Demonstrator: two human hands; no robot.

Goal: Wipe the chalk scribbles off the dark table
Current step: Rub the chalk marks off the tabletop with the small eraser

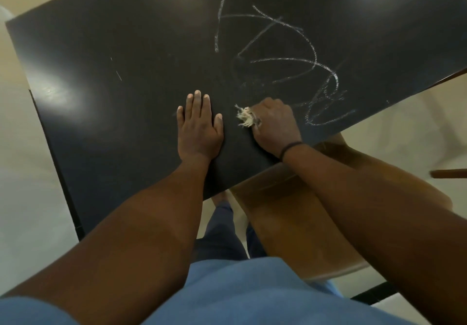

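Chalk scribbles (290,64) cover the dark tabletop (126,46) beyond my right hand (274,125), whose grip is clenched around what seems a frayed rag (245,117); my left hand (199,125) lies flat, fingers straight.

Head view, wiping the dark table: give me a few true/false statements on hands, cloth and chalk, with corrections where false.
1. The left hand lies flat on the dark table with straight fingers. True.
2. The right hand is empty. False: it grips a pale frayed cloth, whose threads stick out on its left side.
3. The chalk scribbles are all wiped away. False: white lines still cover the table beyond and to the right of the right hand.
4. A dark band sits on the right wrist. True.
5. The left hand covers the scribbles. False: it rests on dark surface left of them.
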